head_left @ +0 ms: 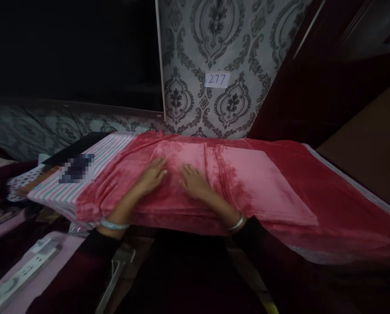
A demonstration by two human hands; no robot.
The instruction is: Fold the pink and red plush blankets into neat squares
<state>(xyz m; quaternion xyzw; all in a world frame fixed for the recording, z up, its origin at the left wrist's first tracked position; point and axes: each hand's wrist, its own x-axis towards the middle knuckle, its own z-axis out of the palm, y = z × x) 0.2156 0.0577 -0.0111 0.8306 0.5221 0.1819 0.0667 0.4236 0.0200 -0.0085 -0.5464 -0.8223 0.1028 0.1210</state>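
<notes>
A pink, plush, folded cloth lies spread on a darker red plush blanket, with raised folds running through its middle. Palm down, my left hand rests on the left part of the pink cloth, fingers stretched out. My right hand is flat on the same cloth, left of those folds, its fingers slightly blurred. Neither hand grips anything. Each wrist wears a silvery bangle. Whether the cloth is a blanket or a garment I cannot tell.
A striped cloth shows at the left, with a pixelated dark object on it. A white power strip lies at the lower left. Behind are a dark television and a patterned wall with a paper label. Dark red furniture stands right.
</notes>
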